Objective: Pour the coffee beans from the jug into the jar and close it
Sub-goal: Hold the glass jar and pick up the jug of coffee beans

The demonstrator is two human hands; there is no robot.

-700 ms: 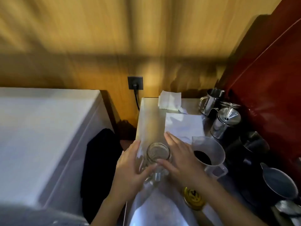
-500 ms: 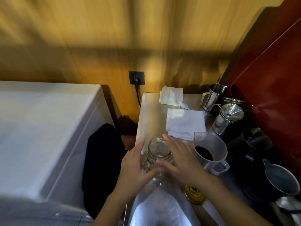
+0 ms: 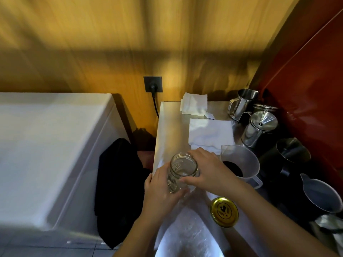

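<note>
Head view: both hands' grip wraps the clear ribbed glass jar [image 3: 182, 170]; round gold lid [image 3: 224, 212] lies beside.

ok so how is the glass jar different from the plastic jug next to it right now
The glass jar looks empty, while the plastic jug has dark coffee beans at its bottom. The jar is clear glass; the jug is cloudy plastic with a spout and handle. The left hand and right hand both hold the jar; neither grips the jug. The jug's mouth is wider. Both stand open-topped on the metal counter.

Both the left hand [image 3: 159, 191] and right hand [image 3: 209, 171] grip the open, empty jar [image 3: 182, 169].
</note>
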